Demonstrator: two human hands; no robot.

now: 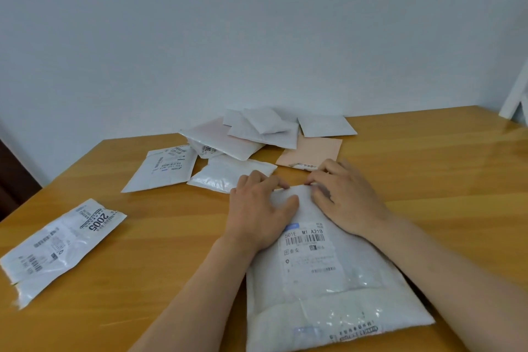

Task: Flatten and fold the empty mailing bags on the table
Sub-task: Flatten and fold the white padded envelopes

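The honey-coloured wooden table (428, 168) carries everything here. On it, directly under both hands, lies the biggest item: a white padded plastic mailing bag with a printed barcode label (323, 271), stretching from the hands back toward the person. It looks mostly flat, with a band across its near end that may be a flap already turned over.

Just beyond the hands sits a loose heap of white and pale pink mailers (251, 134), overlapping one another. A flat peach-pink envelope (311, 153) lies just past the right hand, a puffy glossy white pouch (225, 174) just past the left, and a white labelled mailer (163, 168) further out on the left. Well away on the left hand's side rests a crinkled white bag printed "2005" (60, 243), lying fairly flat and apart from the heap.

The left hand (260, 208) lies palm-down on the big bag's far left corner, fingers spread and pressing. The right hand (345, 200) rests on the far right corner with fingertips bent at the far edge; whether they pinch that edge or only press it, I cannot tell.

My judgement: the task is early. One bag is being smoothed, the "2005" bag may be dealt with, and the heap is left.
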